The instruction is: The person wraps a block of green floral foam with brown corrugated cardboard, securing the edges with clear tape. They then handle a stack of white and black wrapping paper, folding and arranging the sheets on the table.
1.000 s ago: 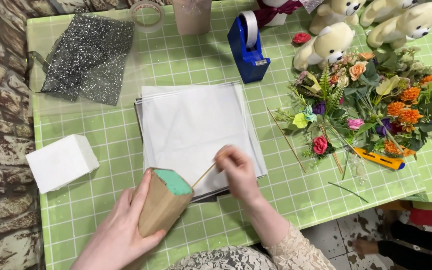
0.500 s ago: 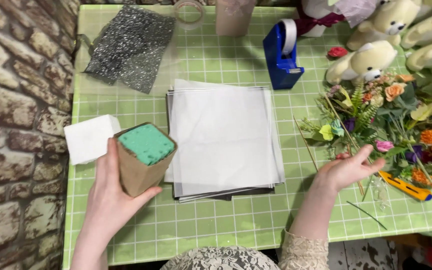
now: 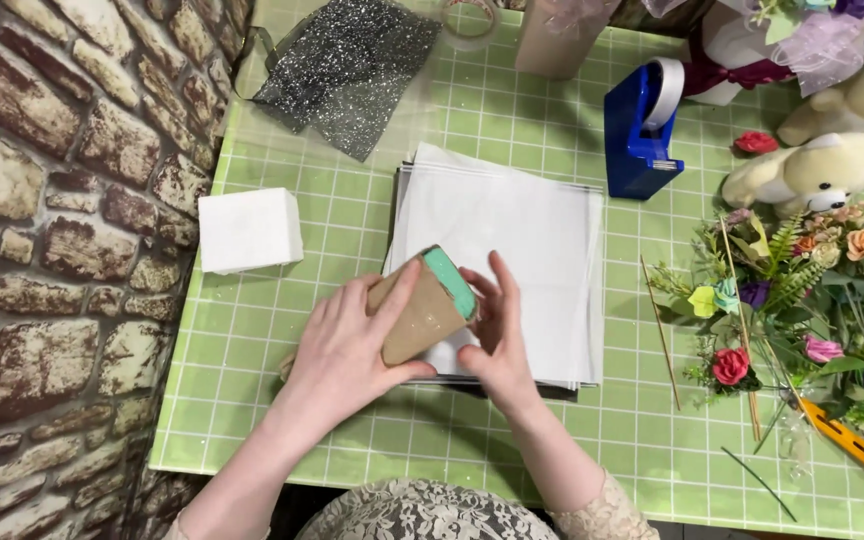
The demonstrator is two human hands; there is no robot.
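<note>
A small brown paper-wrapped box with green foam [image 3: 422, 310] in its top lies tilted on its side between both hands, over the near left corner of a stack of white paper sheets [image 3: 522, 240]. My left hand [image 3: 347, 350] wraps around the box's brown side. My right hand [image 3: 497, 335] presses against the green foam end with fingers spread. A thin wooden stick [image 3: 660, 330] lies on the green checked tablecloth [image 3: 252, 330] to the right of the sheets.
A white block [image 3: 249, 230] sits at the left by the brick wall [image 3: 52, 200]. Glittery grey mesh [image 3: 347, 65] and a blue tape dispenser [image 3: 640, 125] lie at the back. Artificial flowers [image 3: 802, 300], plush bears [image 3: 822, 165] and a yellow cutter [image 3: 852, 445] fill the right.
My right hand came back from the flowers at the right to the box's foam end. The left hand tipped the box from upright onto its side over the sheets.
</note>
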